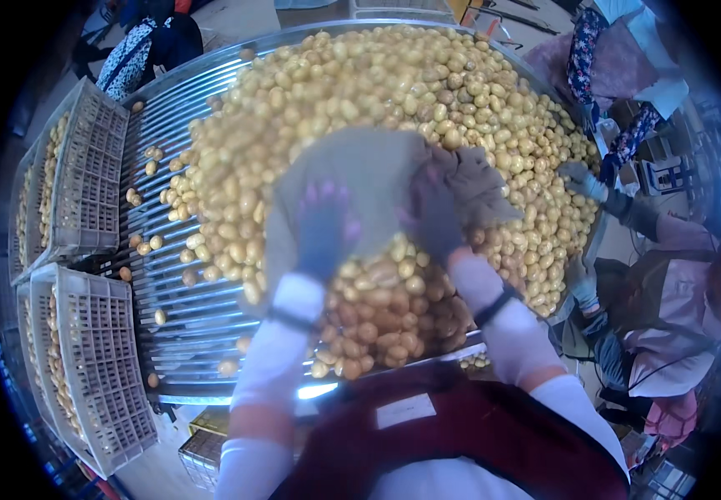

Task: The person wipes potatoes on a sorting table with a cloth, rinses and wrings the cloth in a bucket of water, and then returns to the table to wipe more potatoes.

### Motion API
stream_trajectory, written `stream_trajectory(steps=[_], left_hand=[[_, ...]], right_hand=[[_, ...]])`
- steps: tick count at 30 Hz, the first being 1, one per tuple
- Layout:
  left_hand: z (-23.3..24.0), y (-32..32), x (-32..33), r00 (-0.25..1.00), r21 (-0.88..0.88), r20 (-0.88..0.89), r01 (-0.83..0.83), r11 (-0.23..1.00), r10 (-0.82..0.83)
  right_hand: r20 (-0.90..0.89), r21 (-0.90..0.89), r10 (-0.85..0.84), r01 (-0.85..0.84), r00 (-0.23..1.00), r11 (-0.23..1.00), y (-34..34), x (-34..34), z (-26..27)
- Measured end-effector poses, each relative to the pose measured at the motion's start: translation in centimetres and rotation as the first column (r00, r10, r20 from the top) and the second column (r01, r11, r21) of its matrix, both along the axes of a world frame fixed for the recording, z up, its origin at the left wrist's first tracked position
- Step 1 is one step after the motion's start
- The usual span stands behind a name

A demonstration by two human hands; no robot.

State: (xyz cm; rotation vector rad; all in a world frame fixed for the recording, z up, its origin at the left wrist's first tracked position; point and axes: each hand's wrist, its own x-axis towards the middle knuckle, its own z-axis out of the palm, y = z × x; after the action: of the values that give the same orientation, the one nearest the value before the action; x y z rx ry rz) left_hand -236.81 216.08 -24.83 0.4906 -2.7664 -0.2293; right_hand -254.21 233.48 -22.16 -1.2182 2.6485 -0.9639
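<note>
A grey-brown cloth (360, 169) is spread over part of a large heap of small yellowish produce (360, 87), perhaps potatoes or round fruit. My left hand (324, 228), in a dark glove with pinkish fingertips, lies on the cloth with fingers apart. Also gloved and blurred, my right hand (432, 209) rests on its right side, beside a bunched fold. Whether those fingers grip the fabric cannot be told. Browner, shaded produce (385, 319) shows between my forearms, close to my body. The heap sits on a metal roller table (179, 331).
Pale plastic crates (88, 178) holding produce stand along the left edge, with another crate (107, 369) nearer me. At the right, a co-worker's gloved hands (582, 181) touch the heap's edge. Other people (616, 69) stand at the far right and far left. Loose pieces (154, 153) lie on the rollers.
</note>
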Motion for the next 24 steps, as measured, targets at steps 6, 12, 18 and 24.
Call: stream_trajectory(steps=[6, 12, 18, 24], left_hand=[[4.3, 7.2, 9.9, 0.908, 0.320, 0.349, 0.118, 0.940, -0.232], [-0.1, 2.4, 3.1, 0.972, 0.158, 0.186, 0.114, 0.981, -0.143], [-3.6, -1.3, 2.7, 0.991, 0.553, 0.021, -0.119, 0.825, 0.130], [-3.0, 6.4, 12.9, 0.960, 0.496, -0.133, 0.280, 0.822, -0.247]], right_hand=[[-0.076, 0.239, 0.401, -0.374, 0.913, 0.896, 12.1, 6.7, 1.8], [-0.049, 0.199, 0.487, -0.469, 0.872, 0.860, 4.0, 2.5, 0.5], [0.046, 0.046, 0.412, -0.414, 0.910, 0.909, -2.4, 2.3, -1.7], [-0.021, 0.109, 0.739, -0.734, 0.673, 0.671, 8.4, 8.7, 2.0]])
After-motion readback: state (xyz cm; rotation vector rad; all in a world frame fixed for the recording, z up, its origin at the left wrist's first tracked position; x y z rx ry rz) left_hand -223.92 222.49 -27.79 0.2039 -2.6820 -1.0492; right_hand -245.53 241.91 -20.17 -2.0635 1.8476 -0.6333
